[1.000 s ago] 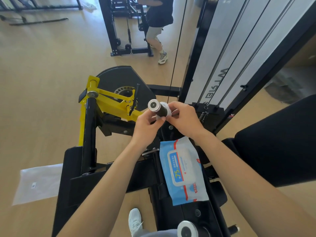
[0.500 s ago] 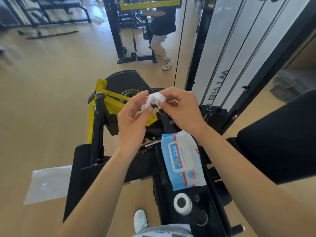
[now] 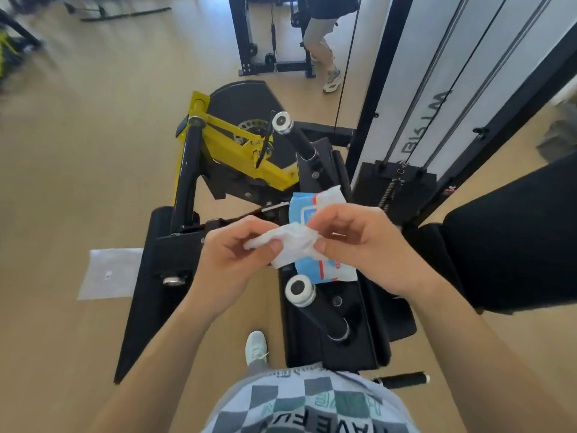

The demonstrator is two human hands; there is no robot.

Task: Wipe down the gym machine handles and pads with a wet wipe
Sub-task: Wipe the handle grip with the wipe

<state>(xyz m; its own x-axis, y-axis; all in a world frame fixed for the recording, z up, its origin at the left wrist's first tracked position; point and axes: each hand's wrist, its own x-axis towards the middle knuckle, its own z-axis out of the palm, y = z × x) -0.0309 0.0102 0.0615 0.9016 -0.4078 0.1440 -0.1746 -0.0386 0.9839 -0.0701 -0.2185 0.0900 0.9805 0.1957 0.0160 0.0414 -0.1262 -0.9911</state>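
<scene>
Now both our hands sit together above the machine, sharing one crumpled wipe. Left hand: fingers curled in, thumb pressing the wipe's left end against the forefinger. Right hand: thumb and forefinger pinching the wipe's right end, other fingers loosely bent above it. Wipe bunched between the two pinches, a loose fold hanging below the left thumb; it touches neither handle.

Wipe pack, blue and white, lies on the black frame right under our hands, mostly covered by them. Near handle, with white end cap, stands just below the pack. Far handle, same cap, stands well beyond our hands, beside the yellow arm. Black pad to the right, apart from both hands. Pale sheet on the floor at left, possibly plastic, though the view is too soft to be sure.
</scene>
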